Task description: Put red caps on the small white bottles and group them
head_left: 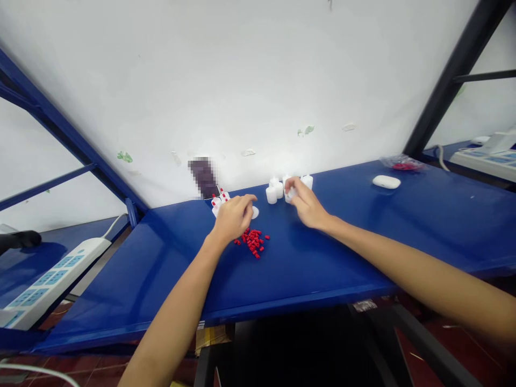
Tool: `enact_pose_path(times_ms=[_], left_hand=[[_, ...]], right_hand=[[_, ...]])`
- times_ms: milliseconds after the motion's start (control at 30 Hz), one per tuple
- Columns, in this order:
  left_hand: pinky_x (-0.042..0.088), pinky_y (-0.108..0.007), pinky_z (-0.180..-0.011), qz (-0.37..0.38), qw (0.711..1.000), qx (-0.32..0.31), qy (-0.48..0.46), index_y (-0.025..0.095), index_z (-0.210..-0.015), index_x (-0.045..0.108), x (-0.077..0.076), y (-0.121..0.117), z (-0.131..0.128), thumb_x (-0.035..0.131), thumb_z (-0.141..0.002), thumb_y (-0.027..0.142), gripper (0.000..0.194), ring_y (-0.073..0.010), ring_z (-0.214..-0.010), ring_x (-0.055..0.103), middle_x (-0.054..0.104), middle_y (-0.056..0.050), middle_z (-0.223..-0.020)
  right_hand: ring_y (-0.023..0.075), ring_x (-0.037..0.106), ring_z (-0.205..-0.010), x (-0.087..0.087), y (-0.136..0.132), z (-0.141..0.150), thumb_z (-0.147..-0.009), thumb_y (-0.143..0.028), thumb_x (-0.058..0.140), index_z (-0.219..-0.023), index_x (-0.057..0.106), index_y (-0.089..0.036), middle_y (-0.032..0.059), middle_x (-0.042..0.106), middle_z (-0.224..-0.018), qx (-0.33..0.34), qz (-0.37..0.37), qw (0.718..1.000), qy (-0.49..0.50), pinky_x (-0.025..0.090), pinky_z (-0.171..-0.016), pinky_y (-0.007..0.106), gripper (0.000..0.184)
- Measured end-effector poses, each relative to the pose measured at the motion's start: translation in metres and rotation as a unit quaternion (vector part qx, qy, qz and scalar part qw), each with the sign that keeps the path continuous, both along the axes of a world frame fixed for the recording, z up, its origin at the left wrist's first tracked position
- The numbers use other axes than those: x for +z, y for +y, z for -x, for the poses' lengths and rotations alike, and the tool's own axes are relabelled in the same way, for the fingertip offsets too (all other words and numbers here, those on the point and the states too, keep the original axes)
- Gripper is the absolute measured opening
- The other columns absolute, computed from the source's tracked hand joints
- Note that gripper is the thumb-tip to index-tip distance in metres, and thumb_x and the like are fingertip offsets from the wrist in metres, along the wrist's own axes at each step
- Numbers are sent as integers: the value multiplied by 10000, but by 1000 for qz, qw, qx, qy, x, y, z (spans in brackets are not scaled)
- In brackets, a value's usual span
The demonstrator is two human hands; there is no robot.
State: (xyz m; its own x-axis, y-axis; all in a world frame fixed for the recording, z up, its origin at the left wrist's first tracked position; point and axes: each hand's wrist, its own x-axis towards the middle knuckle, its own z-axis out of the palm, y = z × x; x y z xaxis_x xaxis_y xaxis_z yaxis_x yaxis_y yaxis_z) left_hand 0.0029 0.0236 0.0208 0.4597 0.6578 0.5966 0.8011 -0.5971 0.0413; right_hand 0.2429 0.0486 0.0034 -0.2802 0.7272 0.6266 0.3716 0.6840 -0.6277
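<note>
My left hand (236, 216) is closed, with fingers curled around a small white bottle (255, 213). Only the bottle's round white end shows past my thumb and index finger. Just behind this hand stand white bottles with red tips (224, 196), partly covered by it. Below it, a loose pile of small red caps (253, 243) lies on the blue table (306, 269). My right hand (307, 204) pinches another small white bottle (289, 195) at the back of the table. Several white bottles without red tips (271, 194) stand around those fingers.
A pixelated dark phone-like object (203, 176) leans against the wall at the back. To the right are a white oval case (386, 182) and a clear bag with red pieces (404, 163). A power strip (60, 282) lies on the left neighbouring surface, beyond the blue frame.
</note>
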Motion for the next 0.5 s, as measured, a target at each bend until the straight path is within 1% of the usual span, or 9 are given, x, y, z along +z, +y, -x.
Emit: enact_pose_path(times_ms=[67, 167, 233, 300, 400, 500], left_hand=[[442, -280, -696, 40, 997, 52, 41, 194, -1085, 641, 2, 5, 12, 402, -951, 251, 280, -180, -744, 620, 684, -51, -819], [427, -272, -667, 87, 988, 98, 79, 211, -1075, 657, 4, 10, 23, 426, -929, 266, 279, -194, -755, 639, 704, -50, -833], [427, -274, -661, 105, 983, 122, 90, 215, -1069, 662, 6, 11, 26, 436, -916, 261, 277, -205, -762, 650, 712, -52, -830], [430, -276, -653, 118, 978, 141, 102, 211, -1060, 666, 7, 11, 26, 440, -912, 266, 275, -215, -759, 656, 712, -61, -807], [439, -279, -654, 131, 973, 150, 118, 198, -1061, 666, 9, 9, 24, 443, -915, 276, 278, -226, -773, 663, 710, -76, -797], [452, -293, -658, 142, 969, 153, 135, 197, -1086, 657, 11, 7, 22, 442, -917, 282, 286, -244, -797, 670, 712, -86, -816]], right_hand=[[229, 486, -920, 1, 12, -7, -752, -123, 393, -994, 405, -219, 74, 490, -991, -60, -27, 998, 14, 404, -870, 380, 261], [253, 478, -1029, -1, 28, -16, -774, -136, 413, -1059, 424, -209, 110, 478, -1091, -103, -57, 993, 13, 394, -945, 428, 294], [265, 489, -1076, -2, 36, -20, -814, -181, 444, -1109, 467, -204, 123, 492, -1144, -113, -65, 991, 9, 394, -971, 447, 297], [271, 514, -1092, -3, 40, -21, -836, -231, 490, -1149, 510, -206, 123, 522, -1178, -110, -65, 992, 13, 416, -966, 444, 315], [266, 560, -1079, -4, 43, -19, -837, -259, 549, -1190, 545, -200, 117, 575, -1196, -97, -71, 993, 22, 449, -948, 425, 357], [267, 586, -1077, -3, 44, -15, -840, -256, 575, -1203, 571, -181, 118, 620, -1187, -105, -85, 991, 6, 443, -963, 423, 371]])
